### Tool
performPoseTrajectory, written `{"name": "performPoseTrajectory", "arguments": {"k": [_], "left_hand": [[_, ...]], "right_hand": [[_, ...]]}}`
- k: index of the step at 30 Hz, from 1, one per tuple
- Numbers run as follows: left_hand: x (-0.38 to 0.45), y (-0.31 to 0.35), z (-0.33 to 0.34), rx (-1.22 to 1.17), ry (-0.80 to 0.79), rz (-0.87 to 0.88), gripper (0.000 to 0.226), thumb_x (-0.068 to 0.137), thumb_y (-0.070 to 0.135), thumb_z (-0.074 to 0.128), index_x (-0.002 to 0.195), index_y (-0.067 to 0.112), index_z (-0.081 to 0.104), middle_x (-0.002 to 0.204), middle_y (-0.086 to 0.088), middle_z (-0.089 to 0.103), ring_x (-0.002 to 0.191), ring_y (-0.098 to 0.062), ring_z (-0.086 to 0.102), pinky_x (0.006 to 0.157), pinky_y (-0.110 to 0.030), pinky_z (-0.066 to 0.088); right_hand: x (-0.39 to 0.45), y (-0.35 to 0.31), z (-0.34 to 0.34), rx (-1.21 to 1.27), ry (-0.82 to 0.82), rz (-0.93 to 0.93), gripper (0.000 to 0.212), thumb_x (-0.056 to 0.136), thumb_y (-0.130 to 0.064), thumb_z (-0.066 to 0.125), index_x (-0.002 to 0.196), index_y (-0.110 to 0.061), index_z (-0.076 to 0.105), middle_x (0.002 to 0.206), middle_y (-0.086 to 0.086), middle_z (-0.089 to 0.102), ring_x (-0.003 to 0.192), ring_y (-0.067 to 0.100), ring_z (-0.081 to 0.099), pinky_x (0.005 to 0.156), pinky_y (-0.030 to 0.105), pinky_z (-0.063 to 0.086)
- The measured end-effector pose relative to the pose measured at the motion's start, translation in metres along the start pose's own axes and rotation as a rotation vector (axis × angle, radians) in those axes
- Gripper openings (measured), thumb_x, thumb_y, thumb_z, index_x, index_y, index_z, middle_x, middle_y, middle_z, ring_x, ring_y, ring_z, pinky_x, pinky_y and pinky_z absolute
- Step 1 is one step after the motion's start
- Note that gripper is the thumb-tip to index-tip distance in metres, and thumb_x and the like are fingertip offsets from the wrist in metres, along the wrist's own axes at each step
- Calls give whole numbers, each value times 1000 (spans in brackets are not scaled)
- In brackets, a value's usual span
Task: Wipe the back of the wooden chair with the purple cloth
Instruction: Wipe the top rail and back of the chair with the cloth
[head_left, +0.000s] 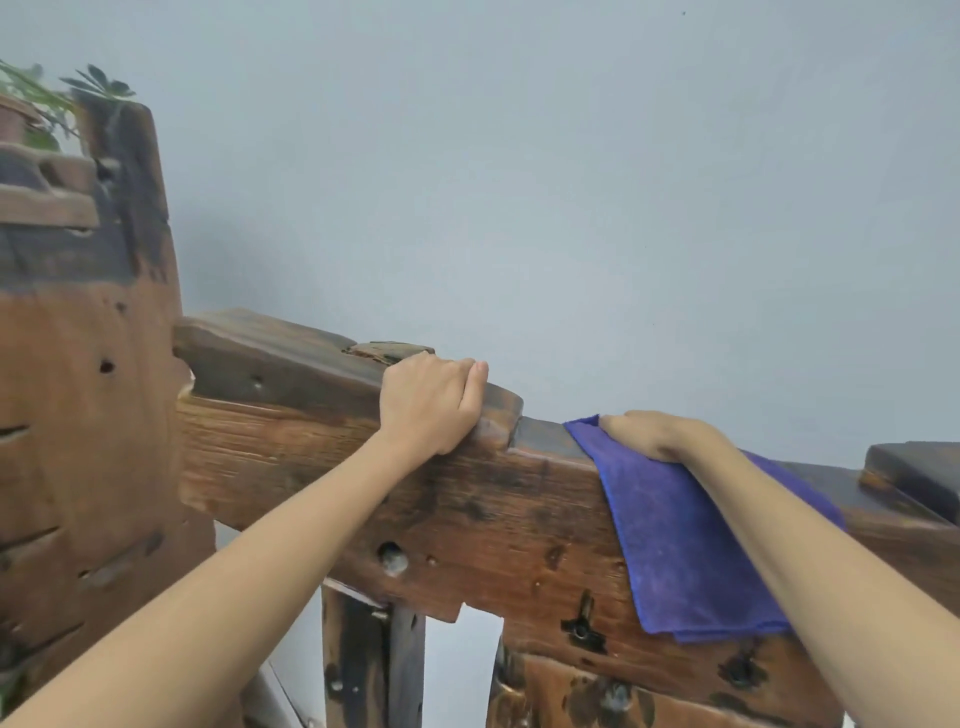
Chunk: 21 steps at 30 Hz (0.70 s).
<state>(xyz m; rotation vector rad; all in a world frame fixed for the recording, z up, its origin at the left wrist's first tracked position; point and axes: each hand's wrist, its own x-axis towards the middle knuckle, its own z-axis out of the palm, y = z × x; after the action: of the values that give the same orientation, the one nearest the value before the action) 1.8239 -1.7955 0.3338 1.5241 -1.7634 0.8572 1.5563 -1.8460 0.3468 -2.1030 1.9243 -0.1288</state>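
The top rail of the wooden chair back (467, 499) was gripped by the left hand (428, 402), fingers curled over its far edge, and the purple cloth (675, 530) was pressed onto the rail by the right hand (660, 434), whose fingers were laid fairly flat on the fabric. The cloth, soft and napped, was draped over the rail and hung down its near face. Rough, knotted, dark-stained timber with holes was seen throughout, set against a plain pale wall (571, 182).
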Motion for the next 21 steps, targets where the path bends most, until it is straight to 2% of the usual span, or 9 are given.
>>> {"name": "performPoseTrajectory", "arguments": {"k": [2,4,7,10,14,18,21], "left_hand": [[-1,0,1,-5,-1,-11,47,103,39,27,62,21,44,56,1,55,56,-26,59,48,-29,23],[0,0,1,-4,-2,-10,46,102,40,26,64,22,45,58,1,57,57,-26,61,49,-29,22],[1,1,-1,29,-13,-26,45,101,39,30,65,21,49,62,-2,60,63,-30,63,50,-32,18],[3,3,-3,32,-53,-58,42,101,37,32,70,21,55,68,-7,63,68,-34,63,54,-34,24],[1,6,-4,15,-85,-85,39,99,34,35,70,19,56,60,-4,49,65,-34,60,54,-33,25],[0,9,-4,-4,-58,-85,42,99,38,37,73,18,63,63,-9,64,66,-34,62,55,-33,27],[-1,9,-4,-9,-48,-72,43,99,40,37,70,18,62,62,-8,65,64,-33,63,53,-32,26]], "right_hand": [[13,-32,9,-1,-30,-97,50,102,-35,24,133,-19,60,149,9,52,129,27,50,110,42,34],[26,-57,19,12,-30,-174,49,102,-36,23,128,-19,61,149,10,53,128,27,51,112,44,33],[30,-78,24,77,13,-161,53,106,-29,19,140,-8,54,154,17,46,139,29,44,117,42,28],[14,-84,24,82,37,-142,55,109,-25,14,144,-1,49,156,20,42,143,32,40,117,38,28],[-21,-82,26,1,55,-187,54,108,-30,14,145,-13,49,157,13,42,141,32,40,118,45,26],[-53,-79,36,-102,147,-208,55,106,-39,13,144,-16,46,148,18,39,138,36,31,115,50,26],[-74,-78,48,-106,206,-252,54,107,-41,13,137,-13,48,141,18,39,135,34,29,114,49,28]]}}
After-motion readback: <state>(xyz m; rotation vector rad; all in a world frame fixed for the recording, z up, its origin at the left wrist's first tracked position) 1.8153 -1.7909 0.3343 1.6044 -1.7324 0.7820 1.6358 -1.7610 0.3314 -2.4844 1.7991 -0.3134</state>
